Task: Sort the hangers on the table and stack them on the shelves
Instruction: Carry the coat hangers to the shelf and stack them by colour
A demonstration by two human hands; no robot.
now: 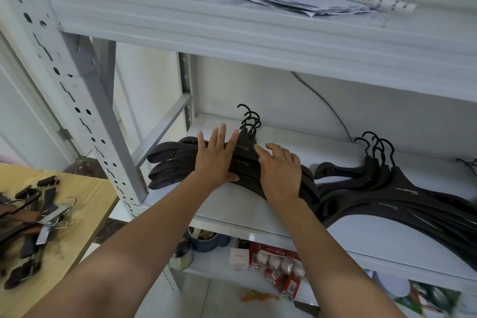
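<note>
While both hands (247, 162) press flat, fingers spread, the hanger stack's (175, 160) middle hides.

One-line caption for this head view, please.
Both hands, left hand and right hand, press flat on a stack of black plastic hangers on the white metal shelf.

Matt black plastic hangers (178, 160) lie on a smooth, white-painted metal shelf (258, 204); the table (85, 204) at left shows pale wood grain.
</note>
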